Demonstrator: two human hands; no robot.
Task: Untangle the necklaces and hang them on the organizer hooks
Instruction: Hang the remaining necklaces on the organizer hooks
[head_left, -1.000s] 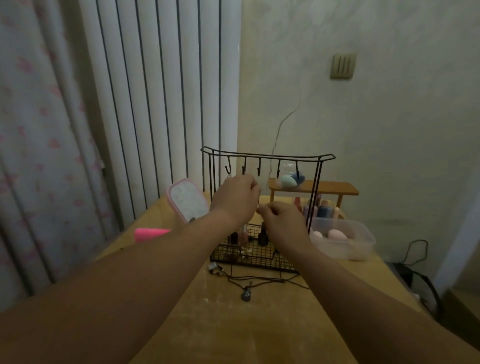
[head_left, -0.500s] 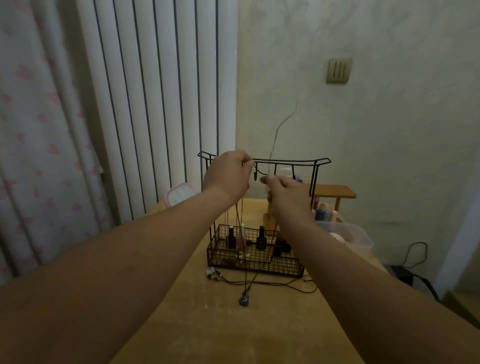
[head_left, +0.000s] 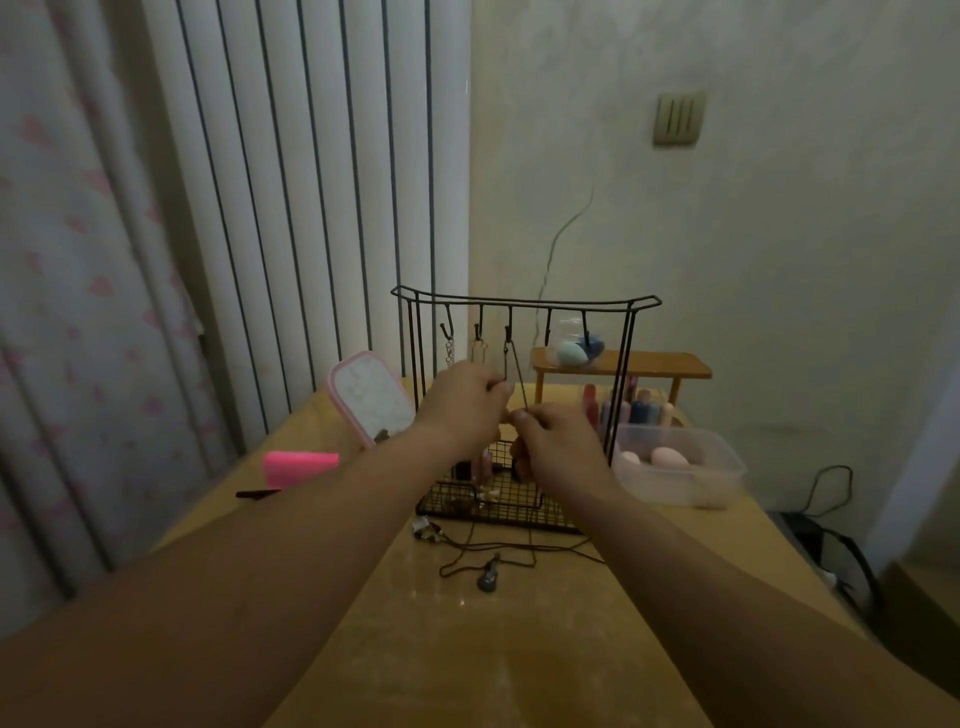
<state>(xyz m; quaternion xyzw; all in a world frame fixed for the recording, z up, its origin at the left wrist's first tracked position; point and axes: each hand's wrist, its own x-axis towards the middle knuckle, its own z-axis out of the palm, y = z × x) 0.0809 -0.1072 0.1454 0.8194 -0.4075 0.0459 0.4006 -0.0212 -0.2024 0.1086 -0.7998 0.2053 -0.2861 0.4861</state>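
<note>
A black wire organizer (head_left: 524, 301) stands on the wooden table, with a row of hooks under its top bar and a mesh basket at its base. Thin necklaces hang from the three left hooks. The third one, a dark cord necklace (head_left: 511, 364), runs down from its hook to my hands. My left hand (head_left: 462, 402) pinches one strand and my right hand (head_left: 558, 441) pinches the other, both in front of the basket. Another black cord necklace with a dark pendant (head_left: 489, 571) lies loose on the table in front of the organizer.
A pink-rimmed mirror (head_left: 371, 397) leans left of the organizer, with a pink object (head_left: 298, 465) nearer me. A clear plastic tub (head_left: 680, 467) holding sponges sits to the right, before a small wooden shelf (head_left: 623, 364) with bottles. Curtains hang at left.
Both hands have dropped from the top bar to basket height. The dark cord now hangs on the third hook and still runs to my fingers.
</note>
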